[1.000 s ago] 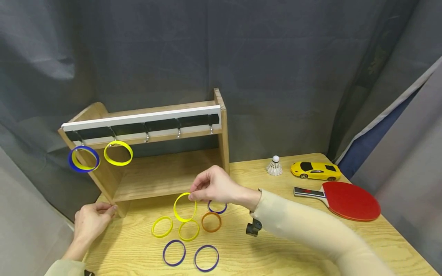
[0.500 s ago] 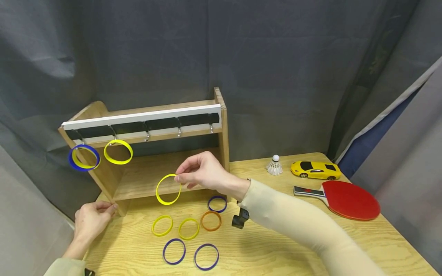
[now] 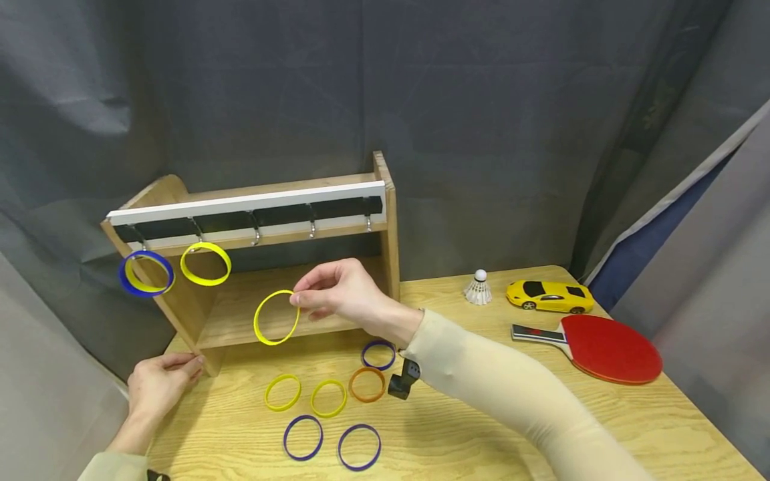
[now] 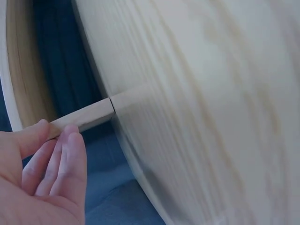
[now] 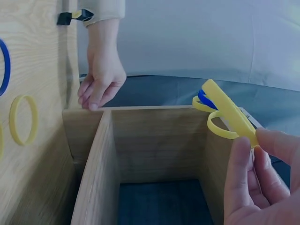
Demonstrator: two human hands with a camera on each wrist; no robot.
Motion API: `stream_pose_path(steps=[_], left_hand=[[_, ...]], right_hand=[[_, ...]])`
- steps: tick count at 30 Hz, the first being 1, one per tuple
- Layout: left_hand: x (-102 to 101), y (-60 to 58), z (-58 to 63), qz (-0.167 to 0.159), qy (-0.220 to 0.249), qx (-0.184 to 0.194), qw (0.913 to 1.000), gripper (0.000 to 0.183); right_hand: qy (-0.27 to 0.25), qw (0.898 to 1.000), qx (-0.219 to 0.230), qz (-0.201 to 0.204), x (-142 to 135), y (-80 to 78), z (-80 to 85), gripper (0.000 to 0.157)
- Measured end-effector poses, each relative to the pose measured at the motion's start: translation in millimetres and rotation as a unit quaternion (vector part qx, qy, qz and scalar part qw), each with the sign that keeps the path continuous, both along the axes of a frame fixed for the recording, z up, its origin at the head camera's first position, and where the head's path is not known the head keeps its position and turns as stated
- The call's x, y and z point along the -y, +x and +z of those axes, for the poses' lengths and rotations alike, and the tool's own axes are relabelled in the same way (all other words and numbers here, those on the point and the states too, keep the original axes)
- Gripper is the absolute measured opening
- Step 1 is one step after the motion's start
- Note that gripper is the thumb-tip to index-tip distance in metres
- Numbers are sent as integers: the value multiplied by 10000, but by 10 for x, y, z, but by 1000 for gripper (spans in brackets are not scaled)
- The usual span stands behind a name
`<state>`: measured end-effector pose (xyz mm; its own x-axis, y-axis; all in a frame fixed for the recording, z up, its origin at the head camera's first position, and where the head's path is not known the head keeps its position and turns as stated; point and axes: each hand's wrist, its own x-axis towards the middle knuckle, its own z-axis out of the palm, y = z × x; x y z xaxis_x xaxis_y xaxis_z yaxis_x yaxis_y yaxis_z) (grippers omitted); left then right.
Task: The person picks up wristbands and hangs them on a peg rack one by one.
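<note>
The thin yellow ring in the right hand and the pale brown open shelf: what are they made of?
The thin yellow ring looks like matte silicone or rubber, given its smooth, even-coloured surface; possibly plastic. The pale brown open shelf looks like low-sheen wood; visible grain lines suggest it.

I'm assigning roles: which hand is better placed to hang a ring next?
Likely the right hand: it pinches a yellow ring in front of the rack, while the left hand grips the rack's side.

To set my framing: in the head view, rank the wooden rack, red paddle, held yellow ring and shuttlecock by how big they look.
Largest to smallest, by outline:
wooden rack
red paddle
held yellow ring
shuttlecock
Nearness to the camera may flatter the ring.
</note>
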<state>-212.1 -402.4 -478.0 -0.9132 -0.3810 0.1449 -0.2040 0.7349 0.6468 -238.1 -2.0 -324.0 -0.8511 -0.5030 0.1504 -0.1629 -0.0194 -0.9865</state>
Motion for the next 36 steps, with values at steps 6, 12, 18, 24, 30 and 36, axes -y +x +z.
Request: stream_pose_path(steps=[6, 12, 18, 24, 30, 36], left_hand=[[-9, -3, -2, 92, 325, 153, 9993, 35], [-22, -14, 0, 9, 260, 72, 9996, 35], [-30, -6, 14, -3, 205, 70, 9998, 33], [-31, -2, 16, 16, 240, 167, 9996, 34], [-24, -2, 13, 1, 327, 258, 9991, 34], [-22, 0, 19, -70, 498, 218, 9985, 34]], right_hand=[[-449, 9986, 292, -15, 145, -17, 71, 19], [-846, 9949, 551, 67, 367, -31, 164, 18], [-1430, 9855, 889, -190, 649, -25, 254, 14], [-2250, 9663, 1031, -711, 949, -8, 295, 13], [-3060, 9363, 1275, -1156, 1227, 5, 255, 10], [-3257, 9209, 1152, -1805, 1383, 37, 208, 9]])
